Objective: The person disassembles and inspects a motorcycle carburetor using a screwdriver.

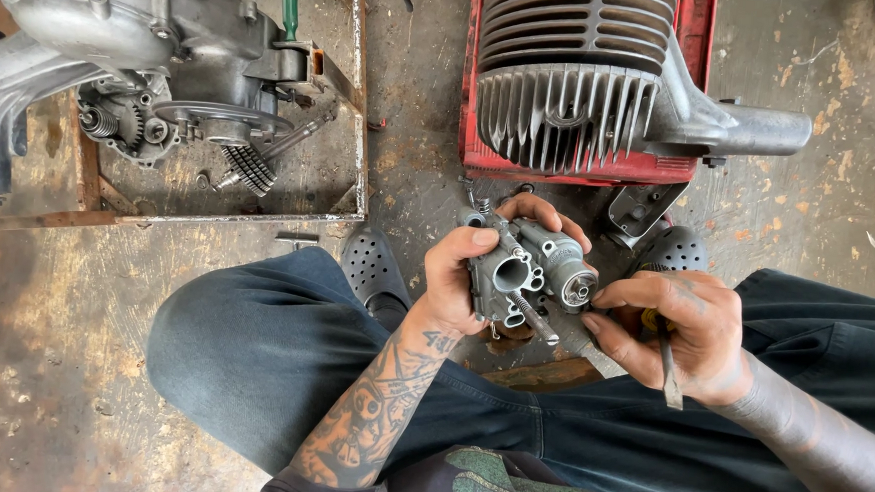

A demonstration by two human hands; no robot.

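My left hand (471, 268) grips a small grey metal carburetor (528, 274) in front of me, thumb across its top and fingers behind it. The carburetor's round bore faces up, and a screw with a spring sticks out at its lower side. My right hand (687, 334) sits just right of the carburetor, thumb and forefinger pinched at its round right end. A screwdriver (668, 373) with a dark shaft lies tucked in that palm, its tip pointing down. Both forearms rest above my knees in dark trousers.
A finned engine cylinder (575, 94) lies on a red tray (693, 30) ahead. At the left, an engine case (119, 30) with gears rests in a rusty metal frame (363, 142). Grey perforated clogs (372, 265) rest on the stained concrete floor (54, 336).
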